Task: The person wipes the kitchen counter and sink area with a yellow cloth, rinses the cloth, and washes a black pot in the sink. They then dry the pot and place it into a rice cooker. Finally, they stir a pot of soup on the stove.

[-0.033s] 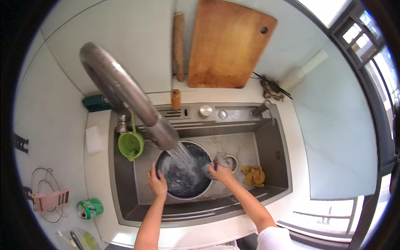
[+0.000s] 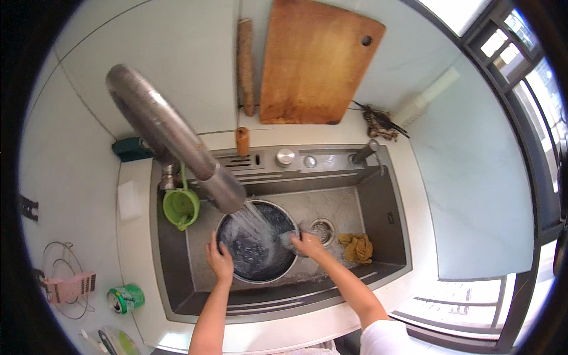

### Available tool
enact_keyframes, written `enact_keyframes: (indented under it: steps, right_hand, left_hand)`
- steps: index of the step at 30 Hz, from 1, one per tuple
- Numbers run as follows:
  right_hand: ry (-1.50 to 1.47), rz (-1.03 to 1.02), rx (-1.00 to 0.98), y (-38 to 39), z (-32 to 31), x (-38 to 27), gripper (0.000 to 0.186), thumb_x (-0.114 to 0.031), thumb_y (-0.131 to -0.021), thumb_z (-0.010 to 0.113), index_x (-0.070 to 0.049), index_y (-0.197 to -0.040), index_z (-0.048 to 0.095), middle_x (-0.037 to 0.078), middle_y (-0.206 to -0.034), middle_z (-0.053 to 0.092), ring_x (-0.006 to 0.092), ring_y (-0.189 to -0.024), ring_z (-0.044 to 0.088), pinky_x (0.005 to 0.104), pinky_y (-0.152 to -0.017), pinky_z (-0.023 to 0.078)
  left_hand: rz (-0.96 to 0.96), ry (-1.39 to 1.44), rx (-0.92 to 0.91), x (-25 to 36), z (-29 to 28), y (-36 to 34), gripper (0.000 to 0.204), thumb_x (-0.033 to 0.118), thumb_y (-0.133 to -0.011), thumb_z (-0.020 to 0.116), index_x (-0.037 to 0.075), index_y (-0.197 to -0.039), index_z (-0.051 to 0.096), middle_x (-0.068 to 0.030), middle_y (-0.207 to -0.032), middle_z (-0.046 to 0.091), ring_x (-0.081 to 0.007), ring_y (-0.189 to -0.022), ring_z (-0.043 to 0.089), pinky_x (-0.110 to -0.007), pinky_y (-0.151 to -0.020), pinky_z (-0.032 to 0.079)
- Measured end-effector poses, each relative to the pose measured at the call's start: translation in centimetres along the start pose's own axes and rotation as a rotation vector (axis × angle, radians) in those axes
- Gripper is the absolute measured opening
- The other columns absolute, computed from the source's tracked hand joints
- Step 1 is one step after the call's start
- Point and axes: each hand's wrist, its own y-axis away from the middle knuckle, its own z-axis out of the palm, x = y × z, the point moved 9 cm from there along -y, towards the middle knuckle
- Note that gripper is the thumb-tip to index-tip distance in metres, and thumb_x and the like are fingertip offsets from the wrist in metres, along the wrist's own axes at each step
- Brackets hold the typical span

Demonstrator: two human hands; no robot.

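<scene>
A round, dark-lined metal pan (image 2: 260, 274) sits in a grey rectangular metal sink (image 2: 386, 242), beneath the stream from a brushed-metal tap (image 2: 228, 190). The fingers of the left hand (image 2: 220, 261) grasp its left rim; those of the right hand (image 2: 309, 244) clasp a grey, soft-looking cloth (image 2: 287, 239) at the right rim. Wiping probably works best with the rim steadied and the cloth pressed evenly. The mouth faces upward; being circular, it shows no long axis.

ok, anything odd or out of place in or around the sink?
Nothing looks plainly wrong. Mildly untidy: a mustard-yellow cloth lies crumpled on the floor of the sink, just right of the drain, loose rather than folded or hung.
</scene>
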Motion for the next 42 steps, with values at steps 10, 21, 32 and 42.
enact_keyframes:
  steps: [10,21,32,42]
  right_hand:
    - [-0.169,-0.227,0.210,5.3,-7.5,-10.9,0.030,-0.021,-0.062,0.067,0.006,-0.057,0.055,0.022,-0.052,0.052,0.0356,-0.048,0.057,0.0419,-0.047,0.044]
    - [0.596,-0.357,0.155,7.3,-14.5,-19.8,0.008,-0.014,-0.062,0.061,-0.008,-0.057,0.062,0.012,-0.057,0.062,0.0236,-0.050,0.063,0.0353,-0.046,0.048]
    - [-0.067,-0.085,-0.090,1.6,-8.7,-3.1,0.038,-0.028,-0.069,0.066,0.010,-0.069,0.059,0.029,-0.066,0.057,0.0417,-0.067,0.059,0.0456,-0.062,0.048]
    - [0.097,-0.306,-0.474,1.8,2.5,-8.3,0.031,-0.027,-0.082,0.059,0.004,-0.085,0.061,0.023,-0.080,0.063,0.0389,-0.083,0.061,0.0468,-0.073,0.049]
  left_hand:
    - [-0.240,0.103,-0.310,-6.5,5.6,0.7,0.035,0.014,-0.087,0.054,0.003,-0.120,0.052,-0.0190,-0.112,0.056,-0.0328,-0.098,0.055,-0.039,-0.079,0.045]
    - [-0.410,0.742,-0.828,6.9,20.4,8.5,0.046,0.030,-0.091,0.052,0.004,-0.128,0.042,-0.0108,-0.098,0.060,-0.0193,-0.083,0.056,-0.032,-0.071,0.048]
    - [0.036,0.064,-0.338,1.1,5.6,-2.8,0.032,0.020,-0.084,0.060,0.002,-0.110,0.057,-0.0219,-0.099,0.062,-0.0363,-0.092,0.060,-0.039,-0.075,0.048]
    - [0.129,-0.055,-0.155,1.9,2.0,-4.0,0.024,0.020,-0.085,0.059,0.006,-0.105,0.062,-0.0191,-0.091,0.063,-0.0388,-0.082,0.059,-0.043,-0.069,0.048]
